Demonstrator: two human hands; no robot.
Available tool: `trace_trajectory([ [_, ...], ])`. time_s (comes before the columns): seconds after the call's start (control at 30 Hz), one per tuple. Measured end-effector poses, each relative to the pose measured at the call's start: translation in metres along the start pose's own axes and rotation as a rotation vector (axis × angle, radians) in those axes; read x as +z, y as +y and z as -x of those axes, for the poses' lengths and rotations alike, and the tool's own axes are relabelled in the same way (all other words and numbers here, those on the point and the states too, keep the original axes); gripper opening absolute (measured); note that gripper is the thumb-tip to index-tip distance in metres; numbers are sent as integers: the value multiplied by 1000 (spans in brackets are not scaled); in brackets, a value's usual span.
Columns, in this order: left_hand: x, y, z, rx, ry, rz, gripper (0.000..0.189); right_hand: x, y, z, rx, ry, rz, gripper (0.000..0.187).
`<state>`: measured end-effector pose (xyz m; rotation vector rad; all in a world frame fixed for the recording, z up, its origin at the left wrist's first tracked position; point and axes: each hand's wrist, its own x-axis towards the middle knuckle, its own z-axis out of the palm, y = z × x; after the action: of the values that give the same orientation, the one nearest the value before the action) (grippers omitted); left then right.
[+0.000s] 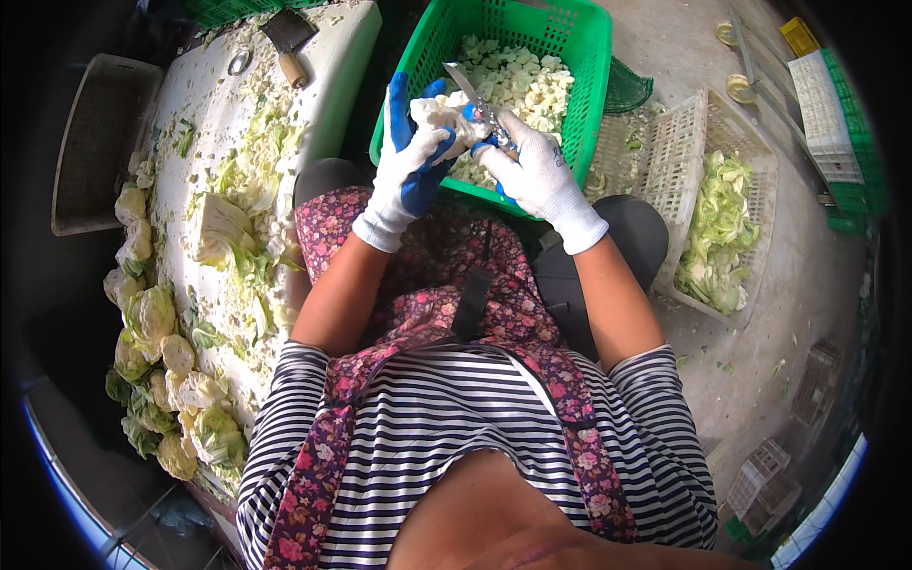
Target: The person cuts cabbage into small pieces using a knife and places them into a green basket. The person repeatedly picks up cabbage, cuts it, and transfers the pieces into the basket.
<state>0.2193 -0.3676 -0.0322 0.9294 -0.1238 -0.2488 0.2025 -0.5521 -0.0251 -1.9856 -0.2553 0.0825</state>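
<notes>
Over a green plastic crate (602,85), my left hand (417,160) grips a piece of cauliflower (445,114). My right hand (531,157) is shut on a knife (467,85), its blade pointing up and away to the left, beside the cauliflower. Both hands wear white knit gloves with blue coated palms. Cut cauliflower florets (527,82) cover the bottom of the crate below. Part of the knife's handle is hidden by my right fingers.
On the left, a white table (178,160) holds scraps, a cleaver (288,43), a cut cauliflower (221,228) and several cauliflower heads (149,317). A grey bin (60,171) stands beyond it. At right, a white crate (766,214) contains leaf trimmings (712,235).
</notes>
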Motion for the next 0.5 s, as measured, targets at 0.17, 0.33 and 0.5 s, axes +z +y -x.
trace_trajectory([
  [0.17,6,5,2,199,64,-249,103,3,-18,14,44,40,56,65],
  [0.33,5,1,1,329,65,-370,109,10,-23,13,194,-151,183,77],
  [0.5,-1,-5,-2,308,22,-376,104,21,-13,-5,371,-172,64,72],
])
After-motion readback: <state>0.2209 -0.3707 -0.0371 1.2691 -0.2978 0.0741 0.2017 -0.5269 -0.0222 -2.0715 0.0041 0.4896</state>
